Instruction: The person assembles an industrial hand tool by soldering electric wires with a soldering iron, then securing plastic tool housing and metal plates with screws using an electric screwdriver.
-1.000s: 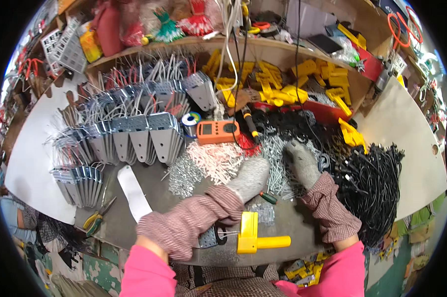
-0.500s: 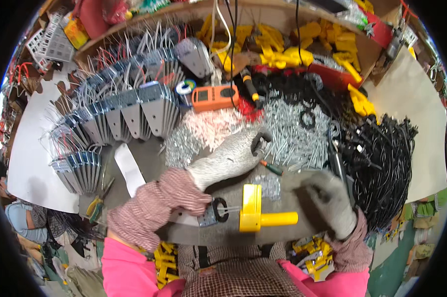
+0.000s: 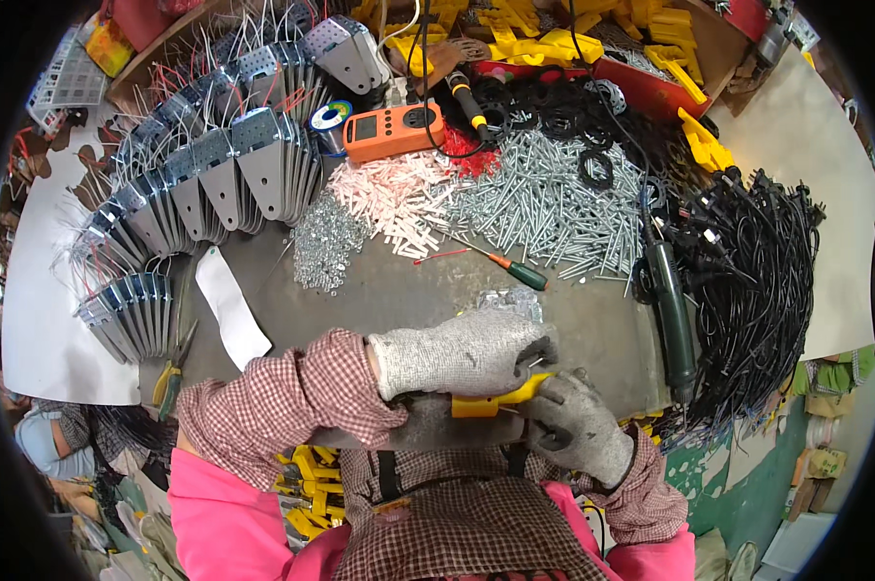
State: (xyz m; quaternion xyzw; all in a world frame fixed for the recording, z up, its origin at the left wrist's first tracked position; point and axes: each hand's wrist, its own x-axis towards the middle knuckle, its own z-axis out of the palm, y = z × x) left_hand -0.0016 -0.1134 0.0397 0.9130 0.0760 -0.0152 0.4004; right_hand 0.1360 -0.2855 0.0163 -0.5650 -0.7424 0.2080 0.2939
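Observation:
Both hands wear grey work gloves and meet at the table's front edge. My left hand [image 3: 462, 356] is closed in a pinch, with a thin metal screw [image 3: 534, 363] at its fingertips. Just below it lies a yellow plastic handle piece [image 3: 476, 405]. My right hand [image 3: 575, 426] grips that piece at its right end, fingers bent around it. The left forearm and glove hide the metal plate and black ring that lay beside the handle. Beyond the hands rest a small clear plastic packet [image 3: 510, 302] and a green-handled screwdriver [image 3: 525, 276].
Heaps of long screws [image 3: 554, 198], pink sleeves [image 3: 394, 198] and small nuts [image 3: 326, 242] lie beyond. Grey metal brackets with wires [image 3: 268, 169] stand left, near pliers [image 3: 171, 378]. An electric screwdriver [image 3: 672, 310] and black cables [image 3: 752, 290] are right; an orange meter [image 3: 394, 133] sits behind.
My left hand has come back from the screw heap to the yellow handle piece. My right hand has moved inward and taken hold of it. The view has shifted slightly.

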